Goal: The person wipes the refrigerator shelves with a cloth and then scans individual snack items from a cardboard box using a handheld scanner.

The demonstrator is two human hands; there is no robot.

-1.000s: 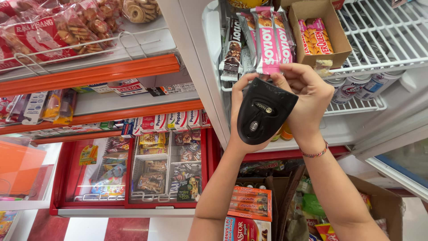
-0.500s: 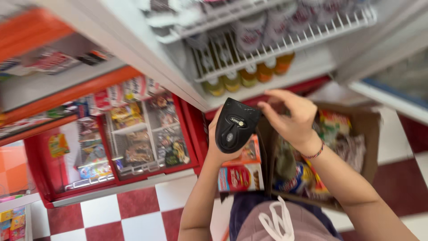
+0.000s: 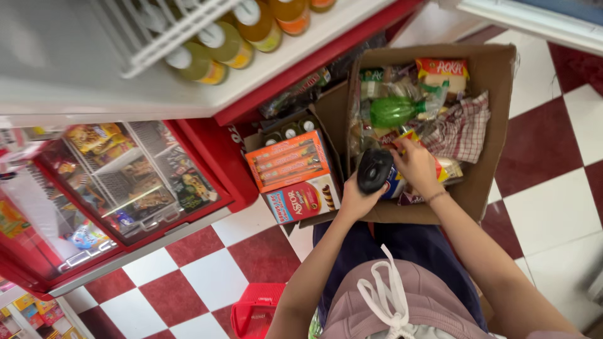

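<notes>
I look down at a brown cardboard box [image 3: 497, 113] on the checkered floor. It is full of snack packets, a green bottle [image 3: 392, 110] and a plaid cloth [image 3: 461, 132]. My left hand [image 3: 357, 199] holds a black handheld device [image 3: 374, 169] upright at the box's near edge. My right hand [image 3: 416, 166] reaches into the box, fingers closed around a packet with a yellow edge [image 3: 407, 135]; what the packet is I cannot tell.
An orange carton [image 3: 289, 162] and a red-and-white carton [image 3: 301, 199] stand left of the box. A red glass-fronted snack cabinet [image 3: 125, 182] is at left. Bottles [image 3: 226, 47] hang on the open fridge door shelf above. A red basket [image 3: 254, 311] sits by my legs.
My view swung down from the fridge shelves to the floor box. Both hands dropped from shelf height to the box, the left still carrying the black device, the right now in the box.
</notes>
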